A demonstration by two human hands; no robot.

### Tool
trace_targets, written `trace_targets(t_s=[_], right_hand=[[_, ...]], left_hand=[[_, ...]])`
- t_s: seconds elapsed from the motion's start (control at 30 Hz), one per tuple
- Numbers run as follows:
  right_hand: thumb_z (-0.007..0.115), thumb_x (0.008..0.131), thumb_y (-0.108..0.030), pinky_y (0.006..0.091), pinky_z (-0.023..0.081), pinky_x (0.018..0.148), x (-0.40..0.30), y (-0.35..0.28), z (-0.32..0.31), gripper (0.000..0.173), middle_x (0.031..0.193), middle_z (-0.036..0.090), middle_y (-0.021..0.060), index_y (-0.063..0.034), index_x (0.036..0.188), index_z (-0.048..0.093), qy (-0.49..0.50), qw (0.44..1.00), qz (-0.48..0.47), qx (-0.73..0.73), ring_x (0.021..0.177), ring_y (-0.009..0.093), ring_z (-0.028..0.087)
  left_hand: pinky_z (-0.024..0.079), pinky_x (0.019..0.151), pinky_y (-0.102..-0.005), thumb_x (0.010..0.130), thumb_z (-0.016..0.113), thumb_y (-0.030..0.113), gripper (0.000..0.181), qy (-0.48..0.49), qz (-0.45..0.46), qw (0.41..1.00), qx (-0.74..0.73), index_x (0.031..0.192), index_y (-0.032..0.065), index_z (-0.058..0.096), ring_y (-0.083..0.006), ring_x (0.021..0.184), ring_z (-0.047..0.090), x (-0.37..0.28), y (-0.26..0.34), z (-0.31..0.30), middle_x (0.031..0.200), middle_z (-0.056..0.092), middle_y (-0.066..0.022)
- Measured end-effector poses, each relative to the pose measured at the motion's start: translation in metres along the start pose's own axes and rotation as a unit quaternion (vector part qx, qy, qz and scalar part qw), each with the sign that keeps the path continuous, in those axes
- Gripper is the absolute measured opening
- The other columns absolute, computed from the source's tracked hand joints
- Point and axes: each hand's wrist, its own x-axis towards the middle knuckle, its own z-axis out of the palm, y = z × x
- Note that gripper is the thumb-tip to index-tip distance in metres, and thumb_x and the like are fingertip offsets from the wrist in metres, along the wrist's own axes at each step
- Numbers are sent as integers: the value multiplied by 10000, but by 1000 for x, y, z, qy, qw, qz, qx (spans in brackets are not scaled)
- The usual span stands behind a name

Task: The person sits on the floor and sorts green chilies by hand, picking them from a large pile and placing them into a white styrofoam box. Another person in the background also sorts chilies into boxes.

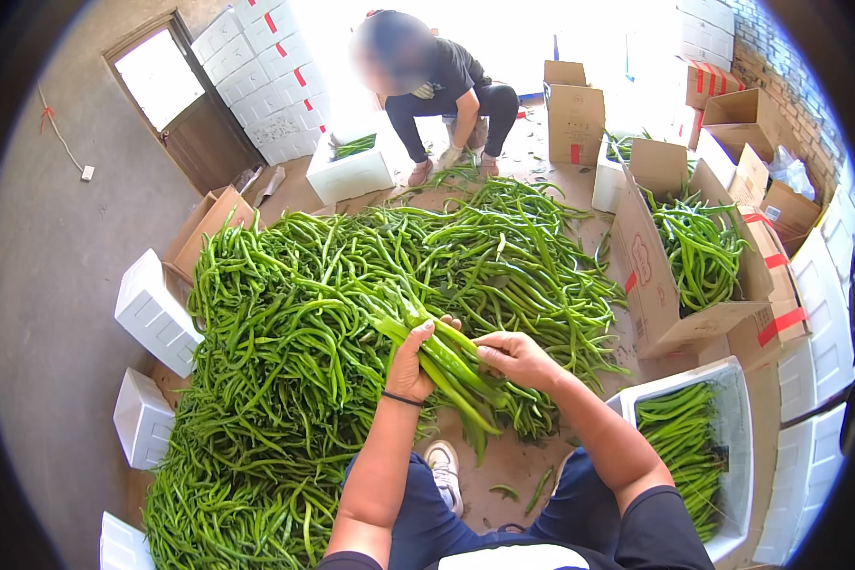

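A bundle of long green chili peppers (445, 356) is gripped in my left hand (412, 363), its thumb lying across the top. My right hand (516, 360) has its thumb and fingers closed on peppers at the right side of the same bundle. Below and beyond both hands spreads a large heap of long green peppers (292, 342) on the floor. By my right arm stands a white foam box (737, 456) with peppers (677, 456) laid lengthwise in it.
At right, an open cardboard box (655, 285) holds loose peppers. Across the heap a person (456, 85) crouches near another foam box (353, 174). Foam boxes (153, 313) line the left side, and more are stacked (263, 78) by a door (206, 121). My shoe (445, 474) rests before the heap.
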Motion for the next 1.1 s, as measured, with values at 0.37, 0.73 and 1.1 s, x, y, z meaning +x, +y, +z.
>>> trace_targets(t_s=[0.37, 0.73, 1.1], right_hand=[[706, 792, -381, 426, 390, 1003, -10, -3, 42, 925, 1337, 403, 297, -43, 1453, 154, 33, 958, -118, -260, 1200, 398, 478], [386, 953, -506, 335, 336, 1051, 16, 2, 8, 715, 1342, 460, 191, 35, 1408, 283, -10, 997, 19, -69, 1256, 248, 433], [737, 741, -181, 331, 529, 763, 16, 16, 2, 400, 993, 657, 115, -11, 1080, 612, 15, 972, 89, 215, 847, 189, 631]], left_hand=[[507, 860, -367, 875, 592, 201, 236, -27, 40, 999, 7, 1024, 19, 576, -243, 905, 615, 0, -11, -1, 951, 637, -114], [560, 724, -339, 865, 643, 100, 236, 2, -4, 999, 50, 1081, 26, 584, -203, 825, 651, -2, -19, 13, 963, 649, -92], [574, 664, -340, 817, 672, 132, 272, -121, -147, 941, 279, 1043, 3, 592, -207, 752, 671, -9, -48, 28, 885, 662, -120]])
